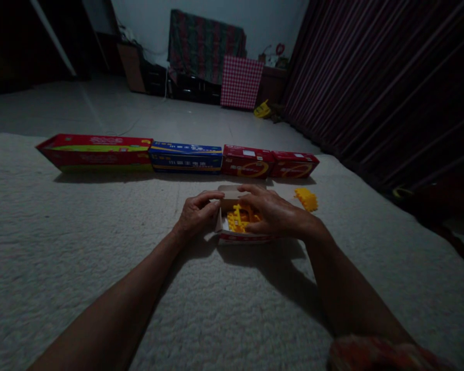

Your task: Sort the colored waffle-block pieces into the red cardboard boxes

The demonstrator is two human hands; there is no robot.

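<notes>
A small open cardboard box lies on the pale carpet in front of me, with several yellow plastic pieces inside. My left hand grips the box's left wall and flap, fingers curled. My right hand rests over the box's right side, fingers bent down onto the yellow pieces; whether it pinches one is hidden. A loose clump of yellow pieces lies on the carpet just right of the box.
Beyond the box stands a row of closed boxes: a long red one, a blue one, two small red ones. A striped curtain runs along the right. Furniture and a checked panel stand at the far wall.
</notes>
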